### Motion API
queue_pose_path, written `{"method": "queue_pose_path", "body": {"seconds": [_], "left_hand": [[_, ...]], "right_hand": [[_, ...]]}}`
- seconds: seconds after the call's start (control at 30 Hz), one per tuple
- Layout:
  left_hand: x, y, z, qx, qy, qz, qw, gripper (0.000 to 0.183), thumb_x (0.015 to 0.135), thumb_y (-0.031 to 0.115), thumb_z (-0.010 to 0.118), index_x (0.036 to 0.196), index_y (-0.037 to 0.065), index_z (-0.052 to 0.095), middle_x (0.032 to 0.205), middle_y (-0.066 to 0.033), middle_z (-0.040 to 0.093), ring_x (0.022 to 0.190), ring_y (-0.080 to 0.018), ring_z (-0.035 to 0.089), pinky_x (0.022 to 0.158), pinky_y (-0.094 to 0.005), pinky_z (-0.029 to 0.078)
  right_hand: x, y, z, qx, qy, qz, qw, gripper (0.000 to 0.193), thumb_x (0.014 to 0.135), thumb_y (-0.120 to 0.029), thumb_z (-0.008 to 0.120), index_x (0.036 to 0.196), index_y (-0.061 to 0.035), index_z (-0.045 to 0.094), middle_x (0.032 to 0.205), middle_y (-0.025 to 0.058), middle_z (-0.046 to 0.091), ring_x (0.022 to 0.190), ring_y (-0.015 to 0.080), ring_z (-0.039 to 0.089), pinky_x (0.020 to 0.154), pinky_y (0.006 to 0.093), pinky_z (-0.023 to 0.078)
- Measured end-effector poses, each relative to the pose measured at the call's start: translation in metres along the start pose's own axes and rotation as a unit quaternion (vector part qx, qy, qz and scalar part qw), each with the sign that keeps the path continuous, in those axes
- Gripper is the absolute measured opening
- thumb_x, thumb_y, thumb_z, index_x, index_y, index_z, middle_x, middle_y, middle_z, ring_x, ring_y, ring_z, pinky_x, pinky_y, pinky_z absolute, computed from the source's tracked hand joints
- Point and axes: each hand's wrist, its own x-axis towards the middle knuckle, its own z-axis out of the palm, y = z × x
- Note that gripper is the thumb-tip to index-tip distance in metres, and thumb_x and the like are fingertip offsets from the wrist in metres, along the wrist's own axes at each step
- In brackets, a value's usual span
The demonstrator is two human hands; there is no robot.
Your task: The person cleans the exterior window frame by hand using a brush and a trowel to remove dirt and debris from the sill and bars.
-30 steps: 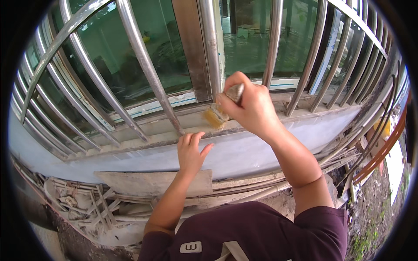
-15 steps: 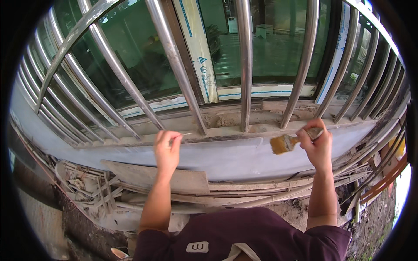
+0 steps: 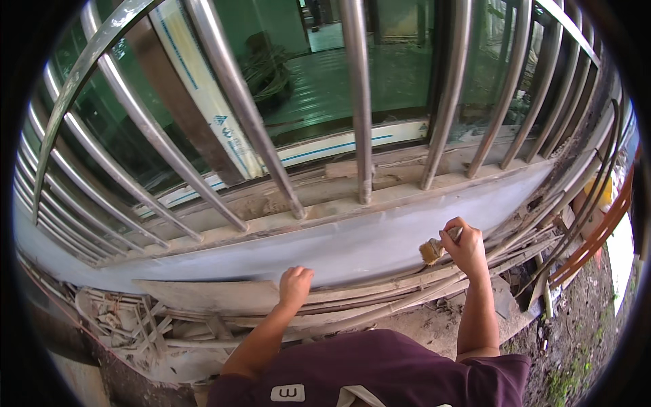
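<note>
My right hand [image 3: 466, 247] grips a paintbrush [image 3: 432, 252] by its handle, the tan bristles pointing left. The brush is in front of the pale grey wall strip [image 3: 325, 243] below the window. Lower and to the left, my left hand [image 3: 296, 285] is closed near the top edge of a leaning board [image 3: 210, 295]. What its fingers hold, if anything, is hidden. Above both hands, metal bars [image 3: 361, 129] rise from a dusty ledge [image 3: 332, 203].
Behind the bars are window panes with a taped frame strip [image 3: 203, 88]. Broken wood scraps [image 3: 135, 325] and long poles [image 3: 380, 308] lie along the wall's foot. Orange pipes [image 3: 590, 237] and dark cables run at the right, beside muddy ground [image 3: 569, 339].
My left hand has dropped and moved right, away from the ledge; the thin pale piece at its fingertips no longer shows. My right hand has lowered slightly with the brush. The view has turned right.
</note>
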Motion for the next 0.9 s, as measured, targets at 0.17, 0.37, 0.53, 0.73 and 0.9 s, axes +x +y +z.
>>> {"method": "queue_pose_path", "body": {"seconds": [0.17,0.37,0.53,0.73,0.9], "left_hand": [[0.016,0.018,0.028,0.051,-0.278,0.01,0.959,0.019,0.074,0.015,0.058,0.093,0.01,0.06,0.094,-0.0054,0.057,0.08,-0.0264,0.055,0.068,-0.0377,0.046],[0.05,0.052,-0.034,-0.106,-0.15,0.082,0.98,0.012,0.073,0.01,0.057,0.085,0.007,0.056,0.086,-0.0064,0.057,0.078,-0.0266,0.055,0.067,-0.037,0.045],[0.096,0.09,-0.117,-0.213,-0.118,0.063,0.968,0.011,0.072,0.008,0.059,0.078,0.004,0.05,0.08,-0.0084,0.055,0.072,-0.0266,0.054,0.061,-0.0338,0.044],[0.155,0.114,-0.16,-0.162,0.002,0.069,0.984,0.012,0.073,0.006,0.059,0.074,0.003,0.048,0.079,-0.0085,0.053,0.07,-0.0258,0.054,0.06,-0.031,0.044],[0.154,0.11,-0.141,-0.075,-0.071,0.151,0.983,0.012,0.073,0.011,0.061,0.073,0.004,0.051,0.079,-0.0087,0.053,0.069,-0.0259,0.054,0.06,-0.0338,0.044]], "right_hand": [[-0.008,0.013,-0.023,-0.04,0.016,0.032,0.999,0.012,0.071,-0.008,0.062,0.078,-0.0002,0.056,0.059,0.0127,0.058,0.049,0.018,0.057,0.049,0.0265,0.044],[-0.014,0.032,-0.062,0.017,0.066,0.01,0.998,0.004,0.077,-0.005,0.057,0.08,-0.0022,0.057,0.067,0.0102,0.063,0.053,0.0122,0.06,0.044,0.0235,0.049],[0.021,-0.023,-0.104,0.162,0.185,-0.079,0.966,0.008,0.081,-0.007,0.054,0.082,0.001,0.055,0.072,0.0097,0.063,0.055,0.0084,0.056,0.049,0.0196,0.046],[0.093,-0.05,-0.094,0.024,0.158,-0.124,0.979,0.012,0.078,-0.013,0.059,0.082,-0.0026,0.057,0.058,0.0089,0.059,0.05,0.0105,0.056,0.047,0.0245,0.043],[0.124,-0.065,-0.081,-0.06,0.119,-0.137,0.982,0.016,0.077,-0.016,0.061,0.082,-0.0015,0.056,0.056,0.012,0.056,0.049,0.0192,0.057,0.048,0.0274,0.044]]}}
